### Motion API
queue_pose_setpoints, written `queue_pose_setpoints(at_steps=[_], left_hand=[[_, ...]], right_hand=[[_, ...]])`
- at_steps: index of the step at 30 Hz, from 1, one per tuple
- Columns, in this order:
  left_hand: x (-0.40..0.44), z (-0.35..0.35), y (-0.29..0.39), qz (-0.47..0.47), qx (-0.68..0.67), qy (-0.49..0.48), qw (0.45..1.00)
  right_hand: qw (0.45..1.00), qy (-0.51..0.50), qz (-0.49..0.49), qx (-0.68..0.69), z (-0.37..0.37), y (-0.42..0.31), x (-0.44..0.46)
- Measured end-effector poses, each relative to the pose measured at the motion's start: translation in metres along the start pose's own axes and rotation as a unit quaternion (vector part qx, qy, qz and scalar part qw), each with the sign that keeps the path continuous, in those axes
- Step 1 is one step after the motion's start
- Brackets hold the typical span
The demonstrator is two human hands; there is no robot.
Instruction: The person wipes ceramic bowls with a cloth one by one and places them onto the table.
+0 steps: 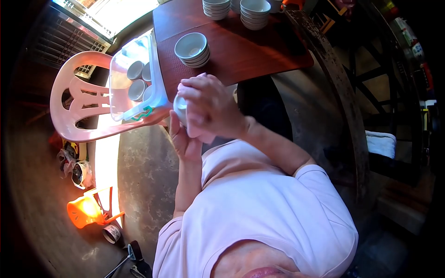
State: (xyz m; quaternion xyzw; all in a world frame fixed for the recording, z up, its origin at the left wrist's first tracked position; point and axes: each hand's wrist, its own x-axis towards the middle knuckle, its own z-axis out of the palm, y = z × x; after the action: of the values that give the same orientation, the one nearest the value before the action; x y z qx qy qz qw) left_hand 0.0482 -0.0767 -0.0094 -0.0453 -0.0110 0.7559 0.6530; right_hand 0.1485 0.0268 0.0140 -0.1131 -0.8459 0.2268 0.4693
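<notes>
Two bare hands are meeting around one white bowl (180, 105) near the middle of the frame, just right of the box. The step in hand seems to be the handling of this single bowl; the next move, I judge, is calling for a steady hold that keeps its rim from knocking anything nearby. The left hand (183, 141) is cupping the bowl from below, holding it against the palm, while the right hand (211, 104) is curling over it; I cannot tell whether those blurred fingers are clamping or only pressing. One clear box (159, 88) is standing at upper left on one pink chair (62, 106), with at least four small bowls (137, 90) showing inside. One table (232, 58) is filling the upper middle: one near stack (193, 53), seemingly of four, is sitting by its edge, and two taller stacks (255, 16) are standing at the top, partly cut off.
</notes>
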Motion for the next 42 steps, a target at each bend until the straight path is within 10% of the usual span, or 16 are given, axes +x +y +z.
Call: queue_pose_setpoints(at_steps=[5,8,12,17,21,25,26,28,33,37,42], left_hand=[[0.004,-0.035,0.003,-0.058,-0.21,-0.112,0.969],[0.001,-0.037,0.013,0.032,-0.068,-0.013,0.997],[0.007,-0.037,0.014,0.058,0.066,-0.012,0.996],[0.015,-0.034,0.016,0.094,0.459,0.048,0.882],[0.016,-0.035,-0.002,0.178,0.567,0.106,0.798],[0.008,-0.023,-0.003,0.222,0.577,0.047,0.785],[0.006,-0.007,-0.005,0.175,0.394,0.079,0.899],[0.005,0.017,0.003,0.099,0.321,0.075,0.939],[0.01,0.0,0.02,0.062,0.388,0.102,0.914],[0.009,0.014,-0.012,0.06,0.224,0.147,0.962],[0.008,-0.02,0.021,0.037,0.314,0.068,0.946]], right_hand=[[0.969,-0.046,-0.186,-0.154,0.014,0.015,-0.021],[0.939,0.01,0.218,0.266,0.013,0.026,-0.011],[0.516,-0.009,0.484,0.707,0.026,0.033,-0.043],[0.476,0.116,0.647,0.584,-0.006,0.007,-0.035],[0.511,0.123,0.594,0.609,0.0,-0.005,-0.034],[0.815,-0.046,0.379,0.437,0.006,-0.027,-0.043],[0.912,-0.112,0.274,0.284,0.004,-0.028,-0.047],[0.992,-0.1,-0.008,0.073,0.004,-0.027,-0.043],[0.983,-0.159,-0.033,-0.086,-0.005,-0.008,-0.05],[0.931,-0.212,0.129,0.267,0.006,-0.034,-0.056],[0.967,-0.243,-0.009,0.075,0.004,-0.012,-0.045]])
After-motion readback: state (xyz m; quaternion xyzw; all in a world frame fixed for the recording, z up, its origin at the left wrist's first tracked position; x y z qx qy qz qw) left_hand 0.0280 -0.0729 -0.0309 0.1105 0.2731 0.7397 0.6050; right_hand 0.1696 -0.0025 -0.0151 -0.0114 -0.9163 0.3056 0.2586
